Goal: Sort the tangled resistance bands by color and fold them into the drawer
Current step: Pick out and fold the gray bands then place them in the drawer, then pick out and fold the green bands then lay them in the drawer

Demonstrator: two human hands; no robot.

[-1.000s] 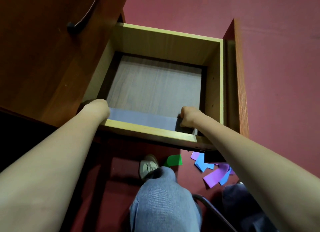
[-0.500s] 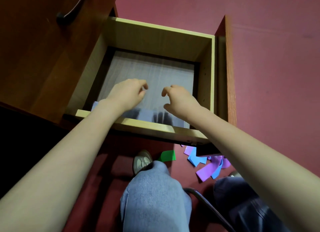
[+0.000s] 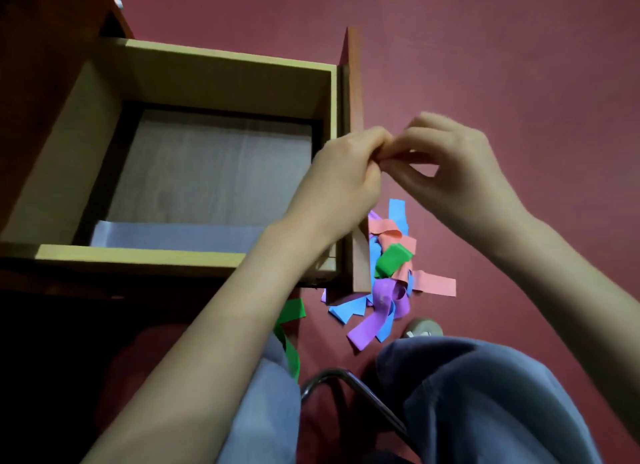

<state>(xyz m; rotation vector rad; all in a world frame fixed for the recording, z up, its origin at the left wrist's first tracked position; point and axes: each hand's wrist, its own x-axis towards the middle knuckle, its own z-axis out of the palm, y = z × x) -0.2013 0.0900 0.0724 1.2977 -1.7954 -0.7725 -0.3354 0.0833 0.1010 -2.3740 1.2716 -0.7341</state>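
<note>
The open wooden drawer (image 3: 221, 61) has a pale lilac folded band (image 3: 173, 236) lying flat along its near wall. A tangled pile of bands lies on the red floor to the right of the drawer: salmon (image 3: 434, 285), green (image 3: 393, 259), purple (image 3: 377, 311) and blue (image 3: 396, 210). Another green band (image 3: 291, 328) drapes over my left knee. My left hand (image 3: 341, 179) and my right hand (image 3: 450, 165) meet fingertip to fingertip above the drawer's right edge. Motion blur hides whether anything is pinched between them.
A dark wooden cabinet (image 3: 45, 65) stands left of the drawer, and the drawer front (image 3: 355, 82) stands out at its right. My knees in blue jeans, a chair's metal tube (image 3: 349, 380) and a shoe (image 3: 422, 326) fill the bottom. Red floor spreads to the right.
Both hands left the lilac band lying in the drawer, moved right and came together above the drawer's right edge. The view swung right, so the floor pile shows more fully.
</note>
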